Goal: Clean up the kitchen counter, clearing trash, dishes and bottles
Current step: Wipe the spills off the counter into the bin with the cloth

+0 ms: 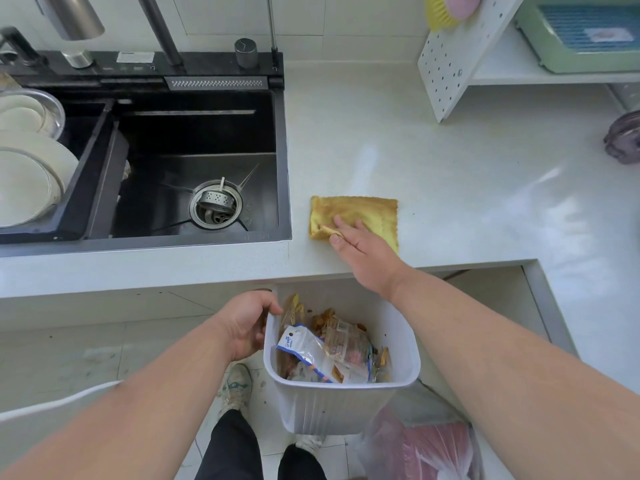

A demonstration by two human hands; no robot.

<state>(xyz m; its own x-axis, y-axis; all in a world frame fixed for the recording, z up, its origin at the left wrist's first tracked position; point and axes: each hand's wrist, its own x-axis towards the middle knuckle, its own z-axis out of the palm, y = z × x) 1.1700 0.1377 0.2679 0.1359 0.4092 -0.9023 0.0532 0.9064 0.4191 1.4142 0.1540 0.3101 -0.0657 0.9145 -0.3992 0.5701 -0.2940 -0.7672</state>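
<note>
We see one pale counter (433, 161) with one black sink (194, 161) set into it, and three white plates (27, 181) stacked at the sink's left. Below the counter edge, our left hand (247, 325) grips the rim of one white trash bin (341, 403), full of wrappers. One yellow cloth (356, 214) lies flat on the counter just beside the sink, and our right hand (360, 245) presses on it, fingers spread open.
</note>
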